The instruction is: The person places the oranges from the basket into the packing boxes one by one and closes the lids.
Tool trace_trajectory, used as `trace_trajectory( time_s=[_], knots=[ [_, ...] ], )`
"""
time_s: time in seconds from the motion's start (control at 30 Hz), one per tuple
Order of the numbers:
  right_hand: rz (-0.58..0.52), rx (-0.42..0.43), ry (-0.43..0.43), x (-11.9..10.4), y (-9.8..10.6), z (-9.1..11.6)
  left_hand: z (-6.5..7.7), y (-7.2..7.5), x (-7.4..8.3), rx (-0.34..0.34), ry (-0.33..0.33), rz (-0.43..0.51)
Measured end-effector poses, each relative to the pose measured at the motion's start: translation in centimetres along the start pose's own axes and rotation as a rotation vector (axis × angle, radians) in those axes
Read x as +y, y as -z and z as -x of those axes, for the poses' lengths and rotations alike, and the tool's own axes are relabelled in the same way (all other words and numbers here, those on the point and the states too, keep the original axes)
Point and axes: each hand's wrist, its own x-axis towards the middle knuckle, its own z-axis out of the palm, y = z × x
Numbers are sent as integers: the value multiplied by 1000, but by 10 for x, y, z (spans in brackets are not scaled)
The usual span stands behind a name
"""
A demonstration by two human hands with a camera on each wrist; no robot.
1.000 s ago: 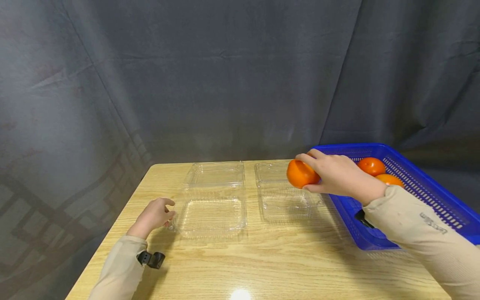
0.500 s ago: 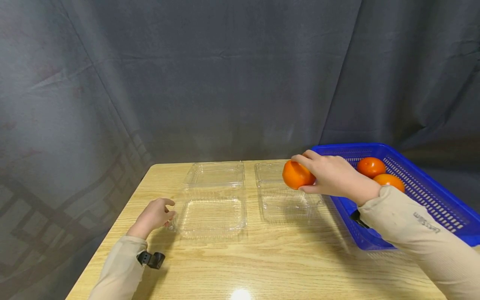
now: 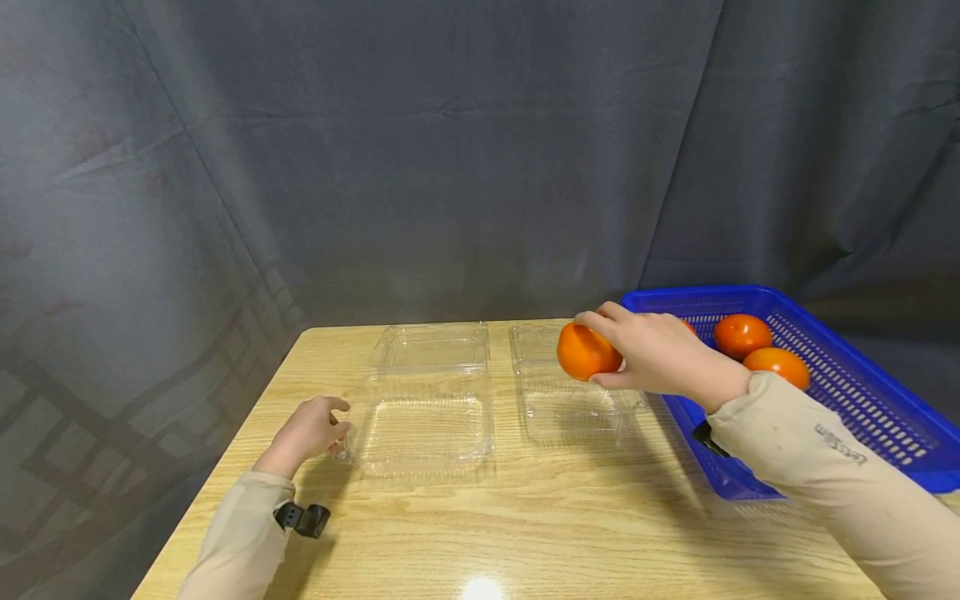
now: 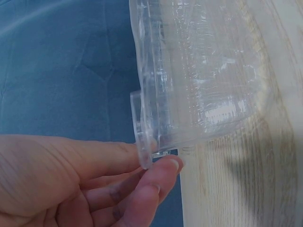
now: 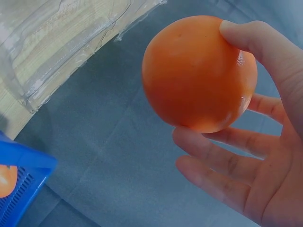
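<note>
My right hand (image 3: 667,350) grips a smooth orange-red tomato (image 3: 587,352) above the right-hand clear plastic clamshell container (image 3: 558,440). In the right wrist view the thumb lies on one side of the tomato (image 5: 196,75), with fingertips against its opposite side. On the left, my left hand (image 3: 307,433) is at the near-left side of the other open clear clamshell container (image 3: 423,473). Seen from the left wrist, thumb and fingers pinch the tab at the edge of that container (image 4: 142,118). Both containers lie with their lids folded back toward the curtain.
A blue slotted basket (image 3: 862,367) stands at the right, partly under my right forearm. It holds several tomatoes (image 3: 742,335). A grey curtain (image 3: 450,167) hangs behind the wooden table (image 3: 480,533). The table's left edge runs beside my left hand.
My right hand has moved a little to the left with the tomato, farther over the right-hand container. More of the basket's tomatoes show. My left hand has stayed still.
</note>
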Motion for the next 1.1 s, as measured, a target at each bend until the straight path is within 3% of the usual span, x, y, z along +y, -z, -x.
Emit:
trace_trajectory(
  time_s=[0.33,0.7,1.1],
  knots=[
    [-41,15,33,-5,-2,-3,1,0,0,2,-4,3],
    [-54,-28,18,-10,-5,-7,1,0,0,0,-3,13],
    [-45,1,56,-16,-11,-10,1,-1,-1,4,-6,23]
  ],
)
